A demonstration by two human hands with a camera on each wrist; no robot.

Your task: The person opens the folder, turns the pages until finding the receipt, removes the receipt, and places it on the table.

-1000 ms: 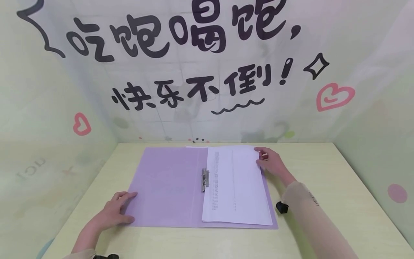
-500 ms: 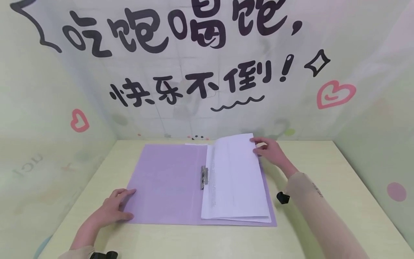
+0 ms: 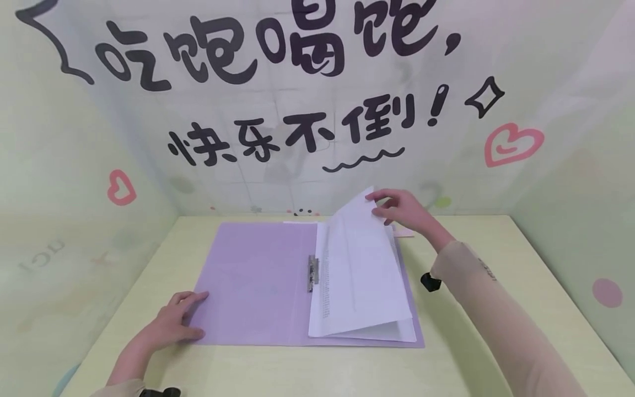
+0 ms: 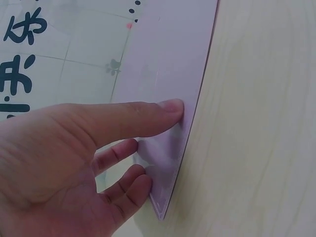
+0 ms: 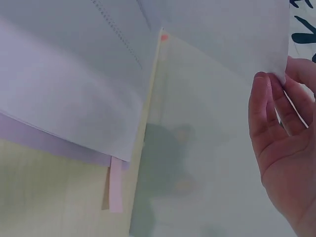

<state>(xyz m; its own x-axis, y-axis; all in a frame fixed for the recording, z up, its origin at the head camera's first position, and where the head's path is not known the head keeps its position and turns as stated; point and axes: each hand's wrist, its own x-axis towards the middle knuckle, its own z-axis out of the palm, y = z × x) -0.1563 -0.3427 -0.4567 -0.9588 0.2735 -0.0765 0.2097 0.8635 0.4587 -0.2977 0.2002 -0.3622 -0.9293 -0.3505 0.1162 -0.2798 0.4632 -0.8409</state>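
A corner of a white sheet (image 5: 227, 29) is being pinched between the thumb and fingertips of the right hand (image 5: 289, 148). White paper (image 5: 74, 94) at the left is being backed by a purple folder (image 5: 54, 144), whose narrow margin is being left uncovered. Print (image 5: 118, 34) too fine to be read is being shown near the top. A pink strip (image 5: 115, 190), protruding past the folder, is being seen over the pale counter (image 5: 49, 192). Beyond, a greenish wall (image 5: 197, 133) is being marked by grey blotches (image 5: 165, 158), a reddish spot (image 5: 164, 37) and dark lettering (image 5: 303, 38).
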